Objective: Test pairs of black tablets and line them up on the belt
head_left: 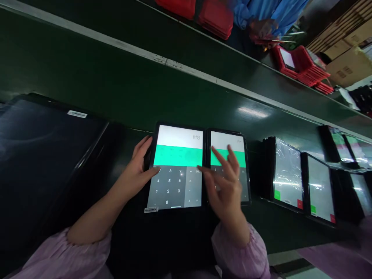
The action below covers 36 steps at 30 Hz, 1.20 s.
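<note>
A tablet (168, 188) lies in the middle with a calculator on its lit screen, white and green above a grey keypad. My left hand (136, 172) grips its left edge, thumb over the screen near the 7 key and fingers along the outer side. Just to the right is a second tablet (243, 159), also showing a calculator. My right hand (228, 190) is over this second tablet and hides part of its keypad. Its fingers are spread and hold nothing; one fingertip is by the DEL key of the first tablet, and whether it touches cannot be made out.
A large dark panel with a white label (77, 114) lies at the left. Rightward stand stacks of tablets with pale screens (288, 174). Beyond a metal rail (188, 69) are red cases (308, 66), cardboard boxes (348, 66) and a co-worker in blue sleeves (283, 15).
</note>
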Each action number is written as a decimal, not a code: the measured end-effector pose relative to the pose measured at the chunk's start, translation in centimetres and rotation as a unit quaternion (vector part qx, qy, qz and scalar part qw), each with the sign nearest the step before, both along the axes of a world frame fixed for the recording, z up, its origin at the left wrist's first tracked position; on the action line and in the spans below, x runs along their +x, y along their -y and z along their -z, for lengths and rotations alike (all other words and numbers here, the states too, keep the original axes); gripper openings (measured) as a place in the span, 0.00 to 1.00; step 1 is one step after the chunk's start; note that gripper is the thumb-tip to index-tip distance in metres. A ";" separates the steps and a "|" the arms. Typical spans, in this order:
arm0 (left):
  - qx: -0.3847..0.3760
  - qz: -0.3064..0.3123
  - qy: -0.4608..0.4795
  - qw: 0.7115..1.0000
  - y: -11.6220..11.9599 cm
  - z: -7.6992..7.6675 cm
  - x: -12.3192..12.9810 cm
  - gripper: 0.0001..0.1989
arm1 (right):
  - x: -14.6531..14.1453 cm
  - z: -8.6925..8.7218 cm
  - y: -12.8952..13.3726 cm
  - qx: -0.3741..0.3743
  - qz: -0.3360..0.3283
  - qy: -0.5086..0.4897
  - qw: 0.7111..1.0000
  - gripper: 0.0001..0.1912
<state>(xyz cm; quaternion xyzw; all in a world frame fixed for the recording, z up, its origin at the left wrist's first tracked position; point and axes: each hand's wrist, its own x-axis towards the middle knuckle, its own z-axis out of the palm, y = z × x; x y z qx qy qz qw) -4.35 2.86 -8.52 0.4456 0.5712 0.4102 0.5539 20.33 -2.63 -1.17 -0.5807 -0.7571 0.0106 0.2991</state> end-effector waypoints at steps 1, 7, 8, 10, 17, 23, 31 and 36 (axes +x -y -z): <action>-0.005 0.006 0.000 1.000 -0.1 0.4 -0.3 0.43 | 1.4 -0.2 0.1 0.016 0.034 0.004 0.999 0.18; -0.002 -0.050 0.091 0.995 -0.5 0.8 -0.3 0.33 | 6.4 0.4 1.8 0.011 0.088 0.041 0.995 0.20; -0.003 -0.068 0.101 0.993 -0.6 0.4 0.1 0.32 | 6.4 0.7 2.0 0.003 0.083 0.044 0.996 0.20; -0.019 -0.100 0.111 0.989 -0.6 -0.8 1.1 0.32 | 6.0 1.2 2.2 -0.003 0.076 0.043 0.996 0.20; -0.030 -0.166 0.107 0.980 -0.7 -3.3 3.0 0.30 | 4.8 1.3 1.7 -0.014 0.026 0.027 0.999 0.18; -0.007 -0.153 0.089 0.984 -0.7 -3.0 3.0 0.28 | 5.3 1.4 1.4 0.022 0.069 -0.004 0.997 0.17; -0.019 -0.146 0.067 0.987 -0.8 -3.1 3.1 0.29 | 1.5 1.3 -0.6 -0.023 -0.026 0.038 0.999 0.17; 0.002 -0.129 0.060 0.990 -0.8 -2.4 2.7 0.26 | 1.0 1.8 -2.0 -0.013 -0.033 0.062 0.997 0.18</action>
